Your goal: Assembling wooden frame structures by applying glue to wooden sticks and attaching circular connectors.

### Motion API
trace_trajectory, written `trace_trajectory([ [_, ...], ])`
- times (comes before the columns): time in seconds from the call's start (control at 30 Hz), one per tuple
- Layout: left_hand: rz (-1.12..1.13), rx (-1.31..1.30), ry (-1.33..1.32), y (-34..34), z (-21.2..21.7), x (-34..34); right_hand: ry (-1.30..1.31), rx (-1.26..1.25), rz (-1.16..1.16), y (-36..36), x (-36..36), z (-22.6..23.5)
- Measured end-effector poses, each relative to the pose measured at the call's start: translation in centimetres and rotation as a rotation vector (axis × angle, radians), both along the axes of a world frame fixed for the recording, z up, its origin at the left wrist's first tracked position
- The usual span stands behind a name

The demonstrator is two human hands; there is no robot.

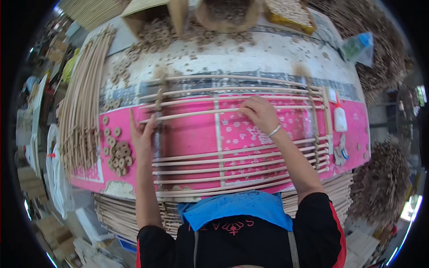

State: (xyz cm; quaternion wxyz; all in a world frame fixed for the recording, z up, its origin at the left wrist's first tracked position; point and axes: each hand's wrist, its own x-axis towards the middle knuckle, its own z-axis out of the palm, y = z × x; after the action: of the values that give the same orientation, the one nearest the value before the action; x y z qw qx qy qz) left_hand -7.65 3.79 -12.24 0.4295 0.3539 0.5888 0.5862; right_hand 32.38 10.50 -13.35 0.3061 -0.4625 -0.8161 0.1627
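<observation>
My right hand (261, 115) is closed round a thin pale wooden rod (196, 113) near its middle. The rod slants across the pink tabletop and its right end meets an upright wooden rail (327, 118) lined with several rods. At the other end, my left hand (143, 134) has its thumb and finger spread on either side of the rod's tip, seemingly touching it. More parallel rods lie above and below, also reaching the right rail. A short wooden strip with holes (159, 99) stands across the upper rods' left ends.
Loose wooden rings (118, 156) lie left of my left hand. Long sticks (85, 102) are stacked at the left edge. A white glue bottle (340, 119) stands right of the rail. Along the back are a wooden box (147, 6) and a yellow tray (290, 26) of small parts.
</observation>
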Motion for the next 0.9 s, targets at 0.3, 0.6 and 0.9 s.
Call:
trace_trajectory([
  [0.3,-0.026,-0.011,0.137,0.0,-0.4,-1.0,0.004,-0.090,-0.037,-0.2,0.5,0.9],
  [0.6,-0.202,0.144,1.249,1.2,2.0,-1.1,0.053,-0.104,-0.031,-0.3,0.2,0.7],
  [0.9,-0.173,0.194,1.269,2.5,0.9,-0.9,-0.011,0.001,-0.025,0.3,0.4,0.9],
])
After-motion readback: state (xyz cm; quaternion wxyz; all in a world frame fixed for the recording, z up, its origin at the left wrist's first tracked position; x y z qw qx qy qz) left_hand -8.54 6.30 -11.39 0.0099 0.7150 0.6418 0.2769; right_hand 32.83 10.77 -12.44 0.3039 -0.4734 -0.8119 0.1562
